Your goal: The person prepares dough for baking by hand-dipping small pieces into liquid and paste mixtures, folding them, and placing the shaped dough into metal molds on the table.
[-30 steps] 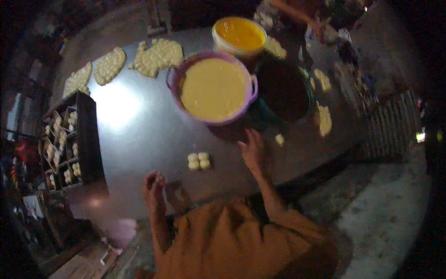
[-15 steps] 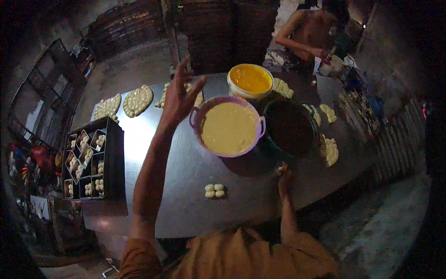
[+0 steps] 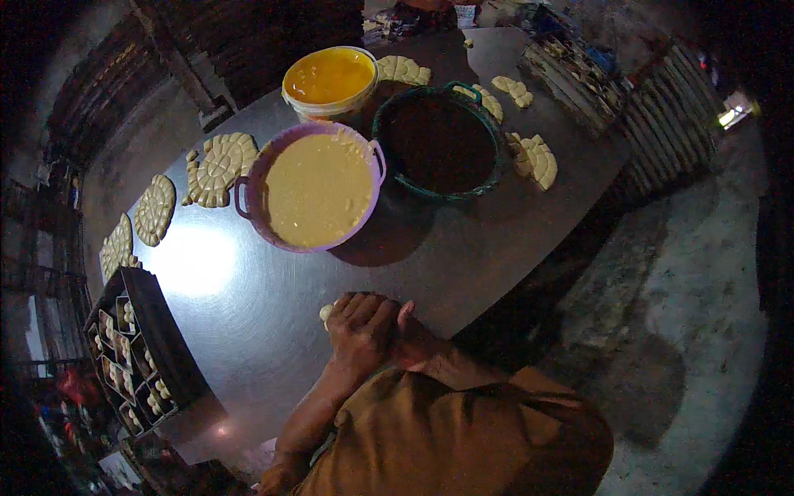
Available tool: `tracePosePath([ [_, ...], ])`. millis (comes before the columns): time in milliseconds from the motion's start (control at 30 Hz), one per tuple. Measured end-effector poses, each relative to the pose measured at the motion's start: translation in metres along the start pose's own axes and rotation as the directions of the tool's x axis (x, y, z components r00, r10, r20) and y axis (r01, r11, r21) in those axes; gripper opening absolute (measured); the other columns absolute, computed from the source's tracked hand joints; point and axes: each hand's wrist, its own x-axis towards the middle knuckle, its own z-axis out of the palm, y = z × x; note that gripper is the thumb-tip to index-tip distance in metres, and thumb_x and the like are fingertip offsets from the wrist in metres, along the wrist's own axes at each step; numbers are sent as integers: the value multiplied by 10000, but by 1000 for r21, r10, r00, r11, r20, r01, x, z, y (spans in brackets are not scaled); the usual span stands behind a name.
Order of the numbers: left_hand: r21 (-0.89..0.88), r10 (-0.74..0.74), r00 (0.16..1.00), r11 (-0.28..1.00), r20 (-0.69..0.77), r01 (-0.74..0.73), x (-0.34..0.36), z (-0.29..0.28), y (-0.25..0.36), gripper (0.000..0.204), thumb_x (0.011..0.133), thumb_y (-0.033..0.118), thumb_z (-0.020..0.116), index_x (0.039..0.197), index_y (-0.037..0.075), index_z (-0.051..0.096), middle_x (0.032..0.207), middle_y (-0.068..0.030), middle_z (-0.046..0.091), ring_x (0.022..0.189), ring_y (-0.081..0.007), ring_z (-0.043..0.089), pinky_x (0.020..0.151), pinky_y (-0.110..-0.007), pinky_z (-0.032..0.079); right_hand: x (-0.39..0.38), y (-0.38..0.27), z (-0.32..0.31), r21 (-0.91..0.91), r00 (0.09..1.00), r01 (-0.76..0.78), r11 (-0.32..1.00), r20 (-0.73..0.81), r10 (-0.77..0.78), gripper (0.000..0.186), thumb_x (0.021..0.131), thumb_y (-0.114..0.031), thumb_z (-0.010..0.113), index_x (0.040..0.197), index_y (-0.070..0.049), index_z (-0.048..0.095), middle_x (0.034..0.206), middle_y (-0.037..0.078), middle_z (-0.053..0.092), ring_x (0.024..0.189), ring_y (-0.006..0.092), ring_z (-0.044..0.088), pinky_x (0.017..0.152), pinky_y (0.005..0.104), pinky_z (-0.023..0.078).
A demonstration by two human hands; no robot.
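Near the table's front edge my two hands are pressed together. My left hand (image 3: 362,329) is closed, its fingers curled over pale dough balls; one dough ball (image 3: 326,314) peeks out at its left side, and any others are hidden under the hand. Against its right side rests my right hand (image 3: 418,343), thumb up, with its fingers hidden. Beyond them stands a purple two-handled basin (image 3: 258,217) of pale, creamy batter or dough. To its right is a green-rimmed tub (image 3: 447,197) with a dark inside.
A white bucket (image 3: 331,107) of yellow liquid or fat stands behind the basin. Flat clusters of dough pieces (image 3: 219,169) lie along the far left edge, others (image 3: 538,161) at right. A dark rack (image 3: 165,347) of tins holding dough balls stands left. Corrugated sheeting (image 3: 670,124) rises beyond the table's right.
My left hand has come down from its raised, spread position onto the dough, and my right hand has joined it. The view has shifted, and the person at the back is mostly out of it.
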Motion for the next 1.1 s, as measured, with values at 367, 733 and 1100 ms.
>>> tracePosePath([
  [367,-784,-319,945,568,70,250,1,17,-27,587,938,525,470,1093,-14,643,986,-124,673,901,-278,641,784,-398,486,37,-70,-16,312,956,288,905,-36,-292,455,915,-88,625,1356,-73,514,1252,86,597,1098,192,596,905,336,514],
  [733,-731,-854,521,362,-10,579,-70,-36,-73,206,947,183,614,973,-17,658,942,-101,687,913,-190,638,863,-334,495,316,-284,-17,-430,938,335,838,239,-252,556,861,26,635,1393,-87,522,1264,89,620,1078,173,620,831,316,559],
  [1100,-825,-958,201,278,-204,491,-151,-56,-97,166,923,184,643,936,18,627,931,-100,668,878,-196,637,843,-348,512,552,-235,-9,-857,973,-162,490,-54,226,302,915,-103,599,1206,-87,676,856,95,688,614,170,620,527,295,501],
])
